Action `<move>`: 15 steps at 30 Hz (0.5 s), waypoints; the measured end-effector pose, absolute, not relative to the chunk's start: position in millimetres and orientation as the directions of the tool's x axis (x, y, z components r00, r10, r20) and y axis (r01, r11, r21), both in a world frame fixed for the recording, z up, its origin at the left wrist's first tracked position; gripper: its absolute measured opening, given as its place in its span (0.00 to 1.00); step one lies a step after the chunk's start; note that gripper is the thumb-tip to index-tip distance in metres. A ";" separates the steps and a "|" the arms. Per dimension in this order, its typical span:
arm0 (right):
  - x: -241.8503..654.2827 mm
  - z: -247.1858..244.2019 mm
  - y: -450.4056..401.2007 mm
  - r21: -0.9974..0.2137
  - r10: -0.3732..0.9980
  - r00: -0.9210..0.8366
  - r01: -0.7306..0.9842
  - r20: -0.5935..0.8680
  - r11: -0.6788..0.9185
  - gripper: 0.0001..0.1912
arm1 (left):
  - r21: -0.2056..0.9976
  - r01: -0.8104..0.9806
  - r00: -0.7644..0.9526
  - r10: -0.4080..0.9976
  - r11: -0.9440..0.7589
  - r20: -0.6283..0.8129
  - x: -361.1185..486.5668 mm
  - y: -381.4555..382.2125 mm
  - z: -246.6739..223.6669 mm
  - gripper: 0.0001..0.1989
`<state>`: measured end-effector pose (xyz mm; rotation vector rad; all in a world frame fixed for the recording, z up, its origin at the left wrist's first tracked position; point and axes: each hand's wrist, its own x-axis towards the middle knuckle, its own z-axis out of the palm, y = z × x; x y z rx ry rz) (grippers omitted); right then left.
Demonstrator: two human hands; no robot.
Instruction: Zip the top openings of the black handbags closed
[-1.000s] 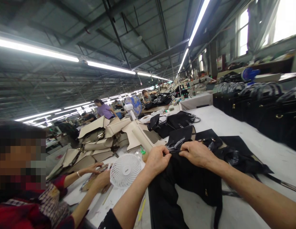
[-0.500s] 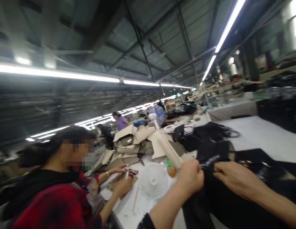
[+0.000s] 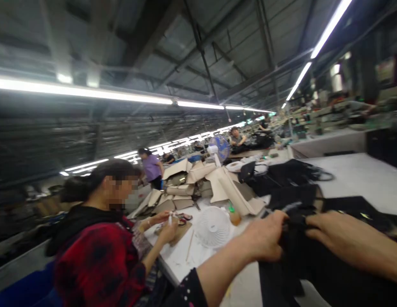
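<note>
My left hand (image 3: 266, 237) is closed on the upper left edge of a black fabric piece (image 3: 309, 262). Across from it, my right hand (image 3: 337, 233) grips the same piece, its fingers bent around the dark material. A short stretch of black fabric spans the gap between both hands, and the rest hangs down toward me. Motion blur hides the fingertips and the exact edge they pinch. More black pieces with small shiny metal parts (image 3: 364, 215) lie beside my right hand on the white table (image 3: 355, 172).
A small white fan (image 3: 214, 227) and a green-capped bottle (image 3: 235, 216) stand left of my hands. Behind them are piled beige panels (image 3: 192, 175) and black pieces with straps (image 3: 290, 171). A co-worker in a red checked shirt (image 3: 99, 260) sits at left, hands on small items.
The view has swung a little to the left, so most things sit further right. Both my hands stay on the black fabric. The co-worker's hands remain over the table.
</note>
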<state>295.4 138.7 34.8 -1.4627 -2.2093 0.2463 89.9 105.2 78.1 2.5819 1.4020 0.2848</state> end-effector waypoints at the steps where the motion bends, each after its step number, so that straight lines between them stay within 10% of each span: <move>1: 302.7 43.7 134.4 -0.351 0.898 -0.375 0.829 0.228 0.435 0.07 | 0.261 0.815 0.518 0.852 -0.517 0.070 86.7 111.5 75.2 0.35; 6: 315.4 57.2 130.9 -0.306 0.937 -0.329 0.885 0.118 0.349 0.12 | 0.462 0.757 0.503 0.863 -0.462 0.038 79.5 152.0 57.6 0.22; 15: 316.5 55.4 133.3 -0.280 0.925 -0.334 0.884 0.180 0.373 0.17 | 0.322 0.749 0.537 0.815 -0.579 0.218 102.5 143.8 69.5 0.16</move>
